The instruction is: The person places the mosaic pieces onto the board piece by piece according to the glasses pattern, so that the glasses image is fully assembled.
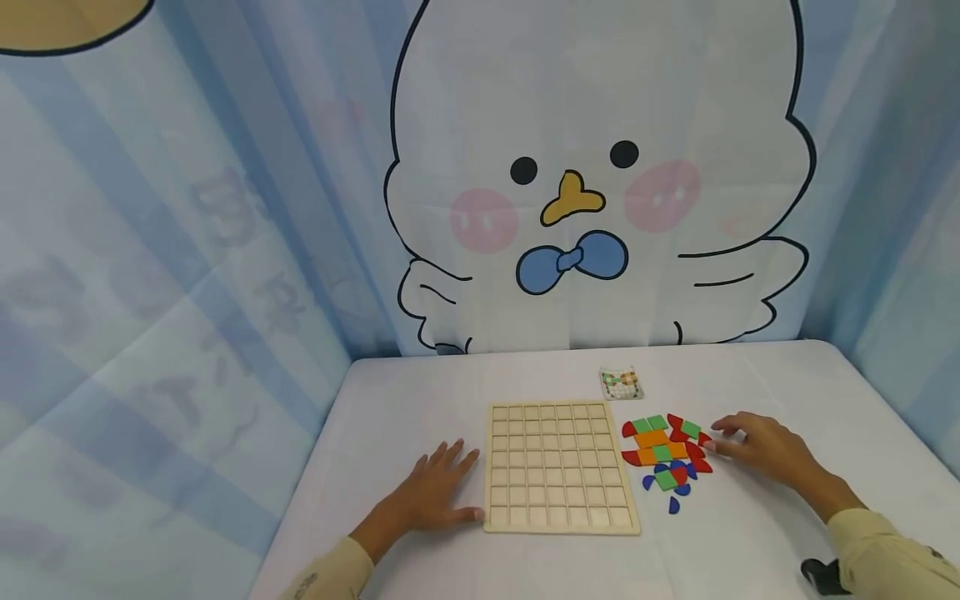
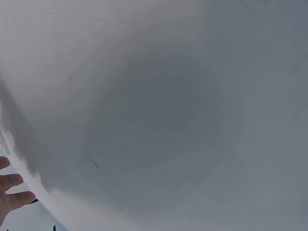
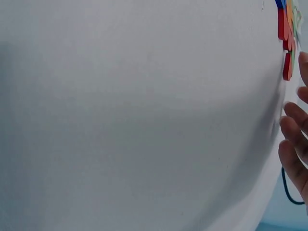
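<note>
A square wooden grid board [image 1: 555, 467] lies in the middle of the table. By its left edge my left hand [image 1: 438, 493] rests with fingers spread, the thumb tip at the board's rim. Flat red, green, orange and blue pieces [image 1: 652, 437] lie in a cluster along the board's right side. My right hand [image 1: 768, 450] is just right of them, fingers loosely bent, with fingertips close to a red piece [image 1: 703, 438]. The right wrist view shows its fingers [image 3: 294, 127] with nothing held, below the red pieces [image 3: 287, 67]. Only some left fingers [image 2: 12, 182] enter the left wrist view.
A small card [image 1: 621, 384] printed with a coloured grid pattern lies behind the board. Near the right sleeve is a black object [image 1: 823, 575]. A light cloth covers the table [image 1: 420, 392]; curtains with a cartoon bird [image 1: 570, 317] hang behind it.
</note>
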{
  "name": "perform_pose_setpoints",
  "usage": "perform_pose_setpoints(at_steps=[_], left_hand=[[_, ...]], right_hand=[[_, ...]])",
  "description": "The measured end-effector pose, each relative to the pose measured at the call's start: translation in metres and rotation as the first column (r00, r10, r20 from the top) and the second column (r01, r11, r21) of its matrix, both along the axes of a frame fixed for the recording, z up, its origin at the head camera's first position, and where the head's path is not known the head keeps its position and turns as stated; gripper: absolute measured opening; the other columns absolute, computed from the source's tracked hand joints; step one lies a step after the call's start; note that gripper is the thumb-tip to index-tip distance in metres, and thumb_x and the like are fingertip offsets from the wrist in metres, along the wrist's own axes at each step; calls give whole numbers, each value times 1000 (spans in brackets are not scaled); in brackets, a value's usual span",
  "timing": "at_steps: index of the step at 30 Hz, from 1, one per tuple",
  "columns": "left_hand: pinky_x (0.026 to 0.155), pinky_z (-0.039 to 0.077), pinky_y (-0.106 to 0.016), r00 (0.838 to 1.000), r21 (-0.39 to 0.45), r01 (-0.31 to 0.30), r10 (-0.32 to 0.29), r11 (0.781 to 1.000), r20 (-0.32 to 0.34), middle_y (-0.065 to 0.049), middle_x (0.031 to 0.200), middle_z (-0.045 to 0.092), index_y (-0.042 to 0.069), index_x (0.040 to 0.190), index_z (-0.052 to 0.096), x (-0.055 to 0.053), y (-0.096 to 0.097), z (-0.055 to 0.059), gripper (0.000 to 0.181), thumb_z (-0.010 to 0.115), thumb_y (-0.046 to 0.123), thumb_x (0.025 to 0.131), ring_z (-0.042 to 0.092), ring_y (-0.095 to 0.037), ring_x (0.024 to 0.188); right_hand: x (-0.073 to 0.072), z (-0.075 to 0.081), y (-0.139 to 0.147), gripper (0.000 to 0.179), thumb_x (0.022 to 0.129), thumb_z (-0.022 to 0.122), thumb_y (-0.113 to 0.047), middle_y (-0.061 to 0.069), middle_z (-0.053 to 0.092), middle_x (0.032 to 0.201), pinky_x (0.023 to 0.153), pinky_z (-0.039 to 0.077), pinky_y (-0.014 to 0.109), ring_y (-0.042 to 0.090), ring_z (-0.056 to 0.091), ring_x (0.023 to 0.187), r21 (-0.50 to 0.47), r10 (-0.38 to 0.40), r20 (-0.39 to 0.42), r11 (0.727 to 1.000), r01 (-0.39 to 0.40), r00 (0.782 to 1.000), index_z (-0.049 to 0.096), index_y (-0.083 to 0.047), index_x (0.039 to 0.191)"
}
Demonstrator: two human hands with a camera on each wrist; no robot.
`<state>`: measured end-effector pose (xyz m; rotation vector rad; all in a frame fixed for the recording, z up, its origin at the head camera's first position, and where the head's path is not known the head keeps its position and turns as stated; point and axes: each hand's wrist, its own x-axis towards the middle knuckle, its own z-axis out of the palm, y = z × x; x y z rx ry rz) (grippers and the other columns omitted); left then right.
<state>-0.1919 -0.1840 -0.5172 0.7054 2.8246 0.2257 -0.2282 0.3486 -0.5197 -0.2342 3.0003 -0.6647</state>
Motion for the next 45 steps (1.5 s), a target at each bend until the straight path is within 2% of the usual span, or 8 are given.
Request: perform_pose_setpoints(at_steps=[5, 13, 22, 32, 40, 45], left_hand=[[111, 33, -68, 1000, -17, 8, -8, 1000, -4, -19, 164, 28, 16, 158, 32, -1, 4, 0, 97, 49, 79, 87, 28, -46, 149], [113, 32, -66, 1000, -39, -1, 2, 999, 28, -18, 165, 24, 17, 160, 28, -5, 4, -8, 103, 48, 83, 84, 24, -47, 150], [111, 33, -67, 999, -46, -2, 4, 999, 53, -20, 165, 23, 15, 160, 26, -2, 8, -8, 107, 49, 84, 82, 23, -50, 149], [111, 29, -71, 996, -65, -25, 31, 998, 86, -17, 166, 21, 19, 160, 26, 1, 12, -8, 110, 48, 88, 78, 21, -50, 150], [111, 28, -71, 994, -86, -35, 43, 996, 98, -17, 167, 18, 23, 161, 25, 2, 13, -9, 113, 53, 89, 74, 19, -50, 151], [110, 28, -73, 993, -84, -38, 47, 996, 108, -17, 168, 17, 24, 161, 24, 2, 14, -9, 116, 57, 89, 71, 17, -51, 151]], right_hand=[[-2, -3, -8, 41, 82, 82, -31, 8, 67, 89, 75, 55, 60, 37, 63, 91, 44, -4, -34, 999, 5, 999, 72, -2, 109], [-3, -7, -13, 31, 83, 82, -22, 8, 63, 87, 74, 56, 57, 35, 63, 88, 60, -16, -40, 998, 19, 999, 74, -3, 106], [-5, -7, -16, 38, 86, 79, -19, 12, 63, 90, 75, 56, 54, 36, 61, 90, 43, -59, 15, 997, 59, 998, 71, 2, 117], [-6, -7, -20, 34, 87, 77, -17, 15, 64, 95, 81, 54, 58, 41, 60, 96, 12, -56, 15, 998, 56, 998, 72, 2, 114], [-8, -10, -22, 32, 87, 76, -10, 15, 66, 97, 81, 55, 56, 32, 61, 89, -25, -27, 14, 999, 27, 1000, 67, 3, 114], [-8, -11, -23, 33, 87, 77, -13, 12, 67, 94, 78, 57, 52, 24, 60, 84, -38, -20, 12, 999, 20, 1000, 65, 1, 114]])
